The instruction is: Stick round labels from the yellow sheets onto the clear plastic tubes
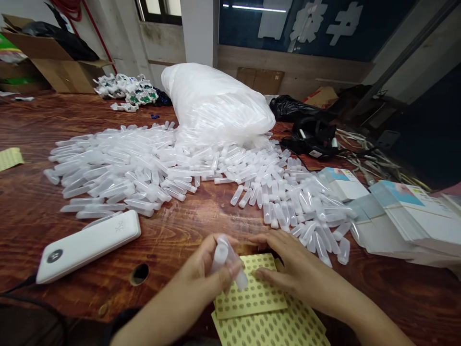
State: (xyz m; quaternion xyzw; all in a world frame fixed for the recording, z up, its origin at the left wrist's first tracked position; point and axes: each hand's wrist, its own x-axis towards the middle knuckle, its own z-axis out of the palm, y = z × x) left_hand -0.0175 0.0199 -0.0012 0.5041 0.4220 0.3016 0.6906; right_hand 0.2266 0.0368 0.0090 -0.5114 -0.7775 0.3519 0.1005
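Near the front edge of the wooden table, my left hand is closed around translucent plastic tubes, at least two of them, tilted at different angles. My right hand rests over the right side of a yellow sticker sheet, thumb and fingers apart, with nothing visible gripped between them. The sheet bears rows of small oval stickers and lies on more yellow sheets. Beyond my hands spreads a large pile of similar tubes, with more loose tubes toward the right.
A white power bank with a cable lies left, near a round table hole. A big plastic bag stands behind the tubes. Banded card stacks sit right, below a black headset-like object. A cardboard box is back left.
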